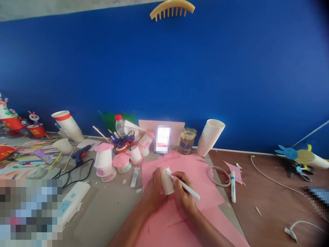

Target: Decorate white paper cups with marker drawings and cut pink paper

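Above a sheet of pink paper [205,185], my left hand [153,188] is wrapped round a white paper cup [167,183], which is tipped on its side. My right hand [186,193] grips a white marker pen [191,191] between thumb and fingers. The pen's tip meets or lies very near the cup's upper side; the exact contact is too small to tell. A small white flap shows at the cup's far end. Just beyond my hands, a lit phone [162,139] leans against an upright pink card [177,132], its screen blurred.
Pink-topped cups [103,157] stand left of the paper, near a glue gun [81,154] and a power strip [75,200]. A glass jar [187,141] and a cup stack [210,137] line the back. At right lie a tape roll [219,176], another marker [233,187] and a cable [269,181].
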The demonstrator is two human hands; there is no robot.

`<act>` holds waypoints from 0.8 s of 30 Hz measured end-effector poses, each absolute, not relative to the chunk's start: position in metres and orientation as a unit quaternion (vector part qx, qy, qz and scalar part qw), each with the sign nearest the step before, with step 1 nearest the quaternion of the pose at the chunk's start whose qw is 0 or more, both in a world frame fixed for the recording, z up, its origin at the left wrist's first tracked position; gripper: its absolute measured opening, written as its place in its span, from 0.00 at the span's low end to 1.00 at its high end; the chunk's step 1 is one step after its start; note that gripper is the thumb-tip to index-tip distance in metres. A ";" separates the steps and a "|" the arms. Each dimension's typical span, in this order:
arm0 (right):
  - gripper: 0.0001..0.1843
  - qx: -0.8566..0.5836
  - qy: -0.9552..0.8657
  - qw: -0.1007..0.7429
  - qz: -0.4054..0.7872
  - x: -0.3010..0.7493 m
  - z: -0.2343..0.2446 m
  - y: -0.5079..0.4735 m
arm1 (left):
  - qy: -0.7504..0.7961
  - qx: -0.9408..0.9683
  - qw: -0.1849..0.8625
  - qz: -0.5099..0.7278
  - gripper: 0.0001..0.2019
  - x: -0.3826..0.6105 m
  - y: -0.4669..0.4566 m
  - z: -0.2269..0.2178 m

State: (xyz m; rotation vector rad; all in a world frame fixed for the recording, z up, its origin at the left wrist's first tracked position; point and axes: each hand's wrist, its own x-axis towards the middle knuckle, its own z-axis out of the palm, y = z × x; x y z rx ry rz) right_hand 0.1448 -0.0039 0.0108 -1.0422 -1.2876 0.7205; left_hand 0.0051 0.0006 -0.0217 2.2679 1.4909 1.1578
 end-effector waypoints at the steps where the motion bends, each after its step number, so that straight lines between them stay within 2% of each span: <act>1: 0.09 -0.454 -0.559 0.619 0.313 0.145 0.011 -0.004 | 0.503 0.766 0.097 0.390 0.34 0.005 0.001 -0.021; 24: 0.10 -0.459 -0.545 0.616 0.336 0.145 0.003 -0.004 | 0.496 0.771 0.087 0.390 0.34 0.006 0.000 -0.023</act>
